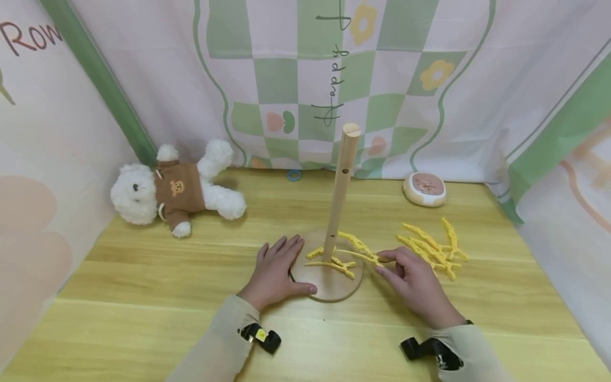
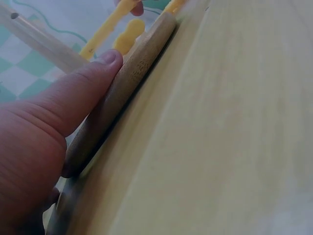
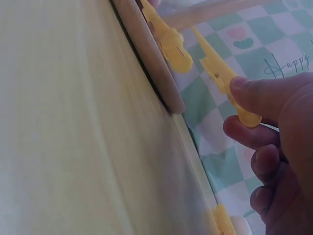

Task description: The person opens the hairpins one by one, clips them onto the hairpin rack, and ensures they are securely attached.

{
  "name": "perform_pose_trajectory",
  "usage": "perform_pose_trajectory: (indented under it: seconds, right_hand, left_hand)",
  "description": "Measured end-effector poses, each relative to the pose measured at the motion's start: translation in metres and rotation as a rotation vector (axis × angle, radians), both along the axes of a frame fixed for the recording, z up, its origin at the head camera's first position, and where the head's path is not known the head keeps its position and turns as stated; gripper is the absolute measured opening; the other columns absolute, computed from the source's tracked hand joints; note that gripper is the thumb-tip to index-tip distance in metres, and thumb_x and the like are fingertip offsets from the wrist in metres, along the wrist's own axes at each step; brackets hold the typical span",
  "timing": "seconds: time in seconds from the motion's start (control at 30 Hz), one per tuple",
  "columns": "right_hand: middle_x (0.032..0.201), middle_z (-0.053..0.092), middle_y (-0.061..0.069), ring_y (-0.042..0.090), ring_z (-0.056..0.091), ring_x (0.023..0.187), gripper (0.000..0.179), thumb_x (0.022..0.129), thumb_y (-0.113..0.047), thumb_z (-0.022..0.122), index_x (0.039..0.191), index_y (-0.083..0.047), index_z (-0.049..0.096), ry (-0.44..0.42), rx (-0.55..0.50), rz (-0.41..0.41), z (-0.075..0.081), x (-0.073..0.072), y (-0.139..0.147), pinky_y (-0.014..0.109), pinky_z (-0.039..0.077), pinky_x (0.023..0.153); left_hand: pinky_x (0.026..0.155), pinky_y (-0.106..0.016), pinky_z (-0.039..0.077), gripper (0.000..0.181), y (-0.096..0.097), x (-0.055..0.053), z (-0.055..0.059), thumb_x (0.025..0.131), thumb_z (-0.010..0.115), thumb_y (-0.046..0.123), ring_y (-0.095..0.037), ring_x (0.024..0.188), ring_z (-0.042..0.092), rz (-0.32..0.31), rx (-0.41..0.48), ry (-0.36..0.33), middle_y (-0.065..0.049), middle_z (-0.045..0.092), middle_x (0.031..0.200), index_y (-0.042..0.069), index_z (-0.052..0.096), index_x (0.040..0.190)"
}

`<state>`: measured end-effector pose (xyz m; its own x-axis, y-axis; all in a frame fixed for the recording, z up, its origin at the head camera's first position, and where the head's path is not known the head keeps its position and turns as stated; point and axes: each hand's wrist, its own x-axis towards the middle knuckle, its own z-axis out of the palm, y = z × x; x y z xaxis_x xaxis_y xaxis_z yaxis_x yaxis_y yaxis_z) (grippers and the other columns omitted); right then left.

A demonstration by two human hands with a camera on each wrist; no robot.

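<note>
A wooden post (image 1: 338,191) stands upright on a round wooden base (image 1: 331,291) on the table. My left hand (image 1: 276,275) rests at the base's left side, fingers extended, the thumb (image 2: 93,81) lying on its rim. Between thumb and forefinger, my right hand (image 1: 417,289) pinches a yellow alligator hair clip (image 3: 220,78) by its handle end. Its jaws are spread, pointing towards the foot of the post. Another yellow clip (image 1: 343,268) sits around the foot of the post; whether it grips the wood I cannot tell.
Several yellow clips (image 1: 427,249) lie in a pile right of the base. A white plush toy (image 1: 179,185) in a brown shirt lies at the back left. A small round white device (image 1: 425,189) and a blue ring (image 1: 294,175) are near the rear curtain (image 1: 277,63).
</note>
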<state>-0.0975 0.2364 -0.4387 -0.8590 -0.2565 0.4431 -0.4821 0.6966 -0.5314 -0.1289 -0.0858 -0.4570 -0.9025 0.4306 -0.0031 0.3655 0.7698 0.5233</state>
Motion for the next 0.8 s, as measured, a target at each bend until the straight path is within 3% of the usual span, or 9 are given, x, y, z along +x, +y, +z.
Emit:
perform_pose_trajectory:
  seconds: [0.5,0.8]
  right_hand:
    - [0.075,0.048,-0.014,0.003,0.043,0.060,0.028,0.083,-0.003,0.080,0.108,-0.013,0.072,0.003,-0.041,0.027,0.001,0.002,0.000,0.018,0.037,0.051]
    - [0.074,0.050,-0.013,0.001,0.041,0.057,0.029,0.082,-0.005,0.082,0.108,-0.014,0.074,0.012,-0.067,0.053,0.002,0.004,-0.020,0.018,0.037,0.049]
  left_hand:
    - [0.120,-0.057,0.002,0.117,0.001,0.000,-0.002,0.070,0.075,0.073,-0.028,0.153,0.015,-0.002,-0.008,0.000,0.000,0.021,0.166,0.017,0.027,0.160]
    - [0.120,-0.057,0.001,0.117,0.000,0.000,0.000,0.071,0.075,0.073,-0.028,0.153,0.015,-0.001,-0.013,-0.003,0.000,0.021,0.166,0.016,0.027,0.160]
